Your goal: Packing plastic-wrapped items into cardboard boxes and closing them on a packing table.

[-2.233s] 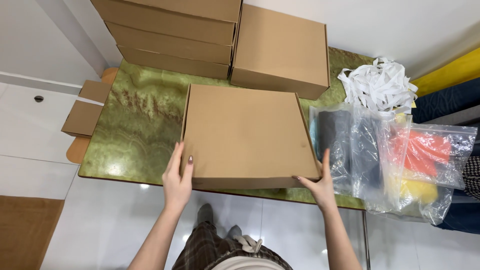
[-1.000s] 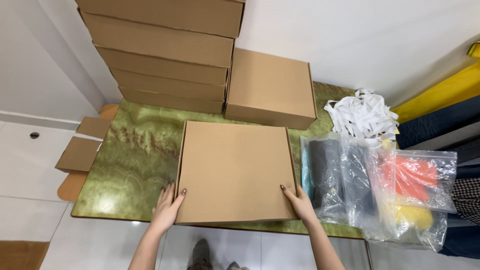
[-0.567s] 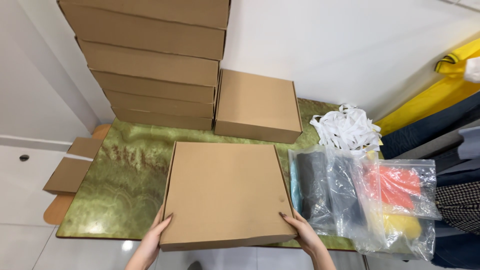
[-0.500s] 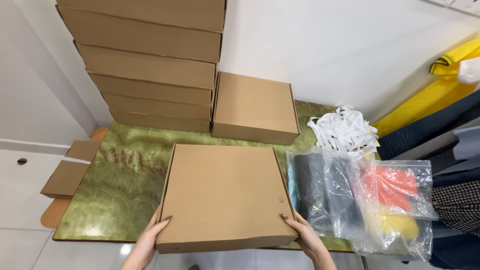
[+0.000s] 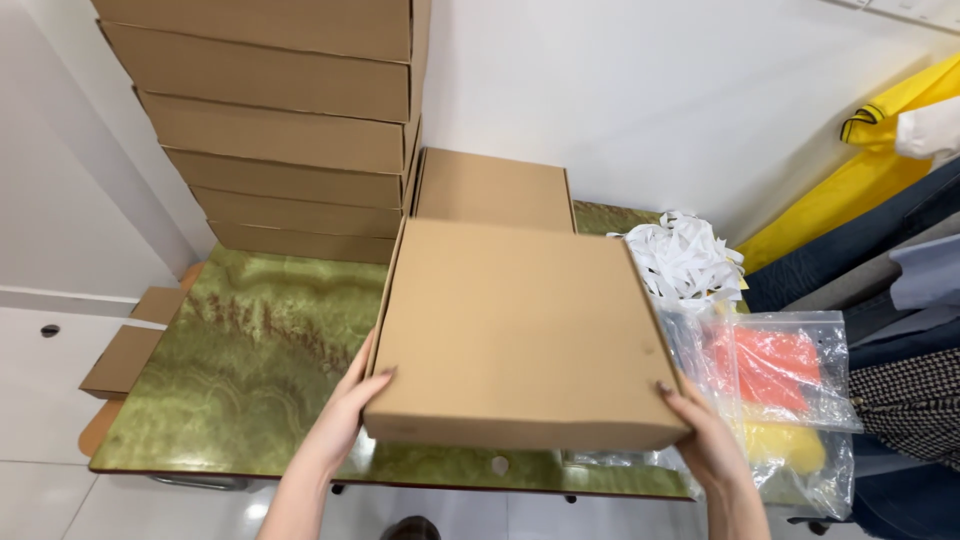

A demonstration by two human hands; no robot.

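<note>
From my remote seat, the green marbled table (image 5: 250,370) fills the lower left of the frame. A tall stack of closed cardboard boxes (image 5: 270,130) stands on it at upper left, with one single box (image 5: 490,185) just beside the stack at centre.

The flat cardboard mailer box (image 5: 520,330) I am handling sits in the middle of the frame, lid shut, and looks lifted clear of the table, its near edge over the table's front rim. I judge it is in mid-carry and not yet set down anywhere.

At right, clear bags of orange and yellow fabric (image 5: 790,390) lie on the table, partly hidden behind the box, with a heap of white strips (image 5: 685,260) above them.

My left hand (image 5: 345,415) curls round the box's lower-left corner. My right hand (image 5: 700,430) clasps the lower-right corner, thumb on top.
</note>
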